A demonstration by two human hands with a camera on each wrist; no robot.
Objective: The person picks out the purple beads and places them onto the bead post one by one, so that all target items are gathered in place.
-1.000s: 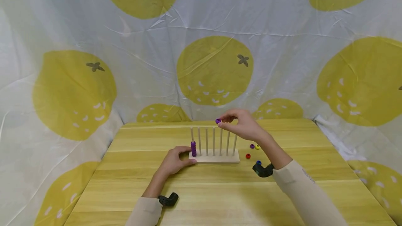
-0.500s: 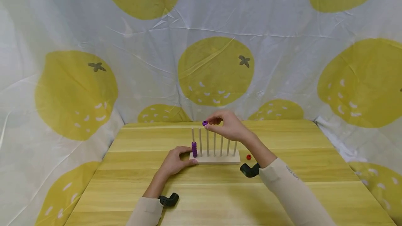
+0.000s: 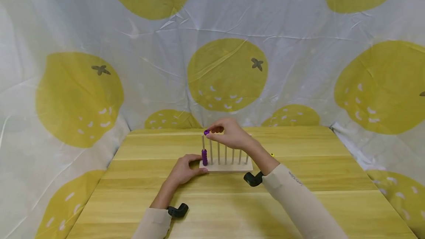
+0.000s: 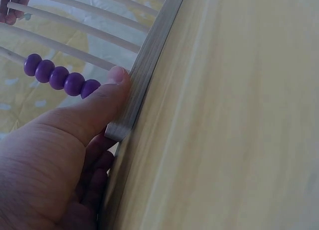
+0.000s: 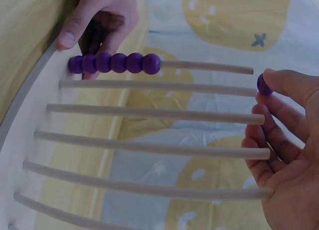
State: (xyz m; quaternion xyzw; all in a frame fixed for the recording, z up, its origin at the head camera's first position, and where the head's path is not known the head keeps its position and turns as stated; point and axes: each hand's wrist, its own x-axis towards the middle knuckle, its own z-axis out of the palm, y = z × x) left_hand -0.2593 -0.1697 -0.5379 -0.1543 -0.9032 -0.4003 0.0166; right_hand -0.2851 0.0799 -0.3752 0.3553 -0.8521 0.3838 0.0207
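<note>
A wooden peg stand [image 3: 229, 168] with several upright rods stands on the table. Purple beads [image 5: 118, 62] are stacked on the lower part of its leftmost rod. My left hand [image 3: 184, 169] grips the stand's left end; in the left wrist view the thumb [image 4: 107, 93] lies along the base, fingers partly hidden behind it. Between thumb and index finger, my right hand [image 3: 230, 134] pinches a single purple bead [image 3: 206, 132]. That bead is close to the leftmost rod's tip, apart from it in the right wrist view.
A yellow bead [image 3: 272, 155] lies on the wooden table [image 3: 212, 209] to the right, partly hidden by my right forearm. Behind the table hangs a pale cloth [image 3: 159, 65] with large yellow fruit prints.
My right hand has moved left with the purple bead, from above the right-hand rods to near the leftmost one. Its forearm now covers most loose beads. My left hand stays put.
</note>
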